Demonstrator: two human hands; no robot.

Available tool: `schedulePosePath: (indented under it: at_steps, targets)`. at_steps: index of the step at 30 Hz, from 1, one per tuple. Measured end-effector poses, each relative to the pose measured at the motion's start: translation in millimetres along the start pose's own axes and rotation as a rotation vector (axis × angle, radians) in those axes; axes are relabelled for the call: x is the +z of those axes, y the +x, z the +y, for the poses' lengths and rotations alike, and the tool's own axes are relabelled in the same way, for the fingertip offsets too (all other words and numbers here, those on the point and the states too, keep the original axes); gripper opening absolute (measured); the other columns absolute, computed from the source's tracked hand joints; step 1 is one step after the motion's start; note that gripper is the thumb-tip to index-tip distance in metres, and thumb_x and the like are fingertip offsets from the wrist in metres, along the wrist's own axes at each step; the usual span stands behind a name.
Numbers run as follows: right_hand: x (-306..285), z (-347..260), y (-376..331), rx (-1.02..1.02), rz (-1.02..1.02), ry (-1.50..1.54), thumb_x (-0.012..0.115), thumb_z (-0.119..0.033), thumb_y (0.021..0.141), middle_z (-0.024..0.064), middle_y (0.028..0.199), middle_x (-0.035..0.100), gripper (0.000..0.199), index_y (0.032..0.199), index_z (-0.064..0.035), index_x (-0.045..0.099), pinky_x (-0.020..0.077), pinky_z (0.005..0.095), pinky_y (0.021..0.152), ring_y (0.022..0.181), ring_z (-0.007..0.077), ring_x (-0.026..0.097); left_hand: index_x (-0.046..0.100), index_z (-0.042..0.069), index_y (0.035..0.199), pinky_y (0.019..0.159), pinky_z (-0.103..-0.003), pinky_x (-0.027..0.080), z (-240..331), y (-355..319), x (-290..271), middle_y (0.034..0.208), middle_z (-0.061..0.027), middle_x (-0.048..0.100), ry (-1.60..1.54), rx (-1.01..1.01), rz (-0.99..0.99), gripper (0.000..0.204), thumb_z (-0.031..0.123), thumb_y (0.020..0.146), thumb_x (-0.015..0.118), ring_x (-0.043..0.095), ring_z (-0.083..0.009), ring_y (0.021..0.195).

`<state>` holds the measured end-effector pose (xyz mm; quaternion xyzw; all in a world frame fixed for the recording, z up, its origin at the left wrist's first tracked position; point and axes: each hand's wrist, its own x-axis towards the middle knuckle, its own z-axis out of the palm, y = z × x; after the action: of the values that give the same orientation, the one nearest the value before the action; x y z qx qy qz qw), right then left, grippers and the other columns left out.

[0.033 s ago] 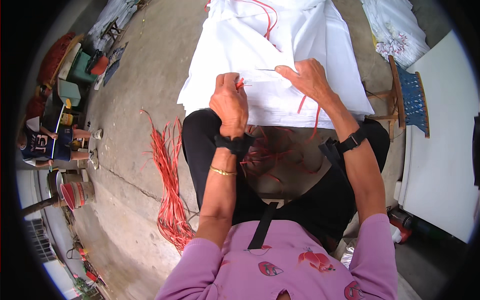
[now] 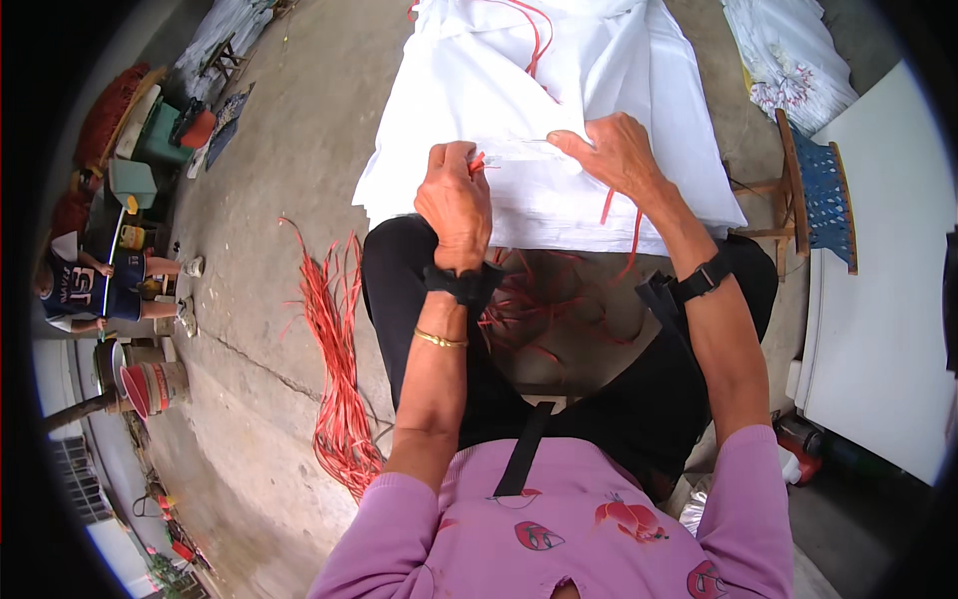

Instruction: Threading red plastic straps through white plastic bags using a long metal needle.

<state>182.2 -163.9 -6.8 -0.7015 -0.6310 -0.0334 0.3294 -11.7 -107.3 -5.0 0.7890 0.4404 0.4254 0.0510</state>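
Note:
A stack of white woven sacks (image 2: 519, 80) lies across my knees and stretches away from me. My left hand (image 2: 457, 205) is closed, pinching the end of a thin red strip (image 2: 477, 163) at the sacks' near edge. My right hand (image 2: 614, 155) rests on the top sack, its fingertips holding the fabric beside a thin, needle-like line (image 2: 534, 141). More red strip (image 2: 635, 240) hangs from under that hand into my lap, where several loose red strips (image 2: 529, 299) lie. Both wrists carry black straps.
A long bundle of red strips (image 2: 339, 379) lies on the concrete floor to my left. A wooden stool with a blue seat (image 2: 820, 190) and a white board (image 2: 878, 329) stand at right. Another person (image 2: 90, 285) sits far left near a red bucket (image 2: 145, 387).

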Motion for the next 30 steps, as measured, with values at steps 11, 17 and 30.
schedulePosePath:
  at_steps: [11, 17, 30]
  targets:
    - [10.8, -14.7, 6.1, -0.158, -0.220, -0.202, 0.062, -0.045, 0.069, 0.0172, 0.048, 0.054, 0.048, 0.053, 0.0009, 0.060, 0.0452, 0.0409, 0.051, 0.049, 0.0319, 0.056, 0.061, 0.006, 0.078, 0.058, -0.037, 0.046, 23.9, 15.1, 26.7, 0.075, -0.0106, 0.058, -0.118, 0.241, -0.190, 0.010, 0.002, 0.069, 0.063, 0.058, -0.0315, 0.065]
    - [3.8, -11.8, 9.3, 0.028, -0.086, -0.014, 0.064, -0.045, 0.071, 0.0157, 0.046, 0.052, 0.050, 0.056, 0.0017, 0.060, 0.0448, 0.0399, 0.050, 0.046, 0.0308, 0.055, 0.062, 0.005, 0.084, 0.056, -0.035, 0.047, 12.2, 3.2, 10.6, 0.078, -0.0105, 0.060, -0.120, 0.123, 0.090, 0.020, -0.006, 0.067, 0.063, 0.059, -0.0276, 0.064]
    - [36.3, -7.5, -2.1, 0.466, -0.058, 0.684, 0.061, -0.056, 0.075, 0.0080, 0.046, 0.042, 0.068, 0.055, 0.0079, 0.051, 0.0393, 0.0346, 0.047, 0.048, 0.0141, 0.041, 0.054, 0.006, 0.077, 0.054, -0.039, 0.044, 29.4, -20.7, 51.7, 0.075, -0.0121, 0.055, -0.250, 0.177, -0.021, 0.017, -0.008, 0.067, 0.056, 0.054, -0.0326, 0.063]
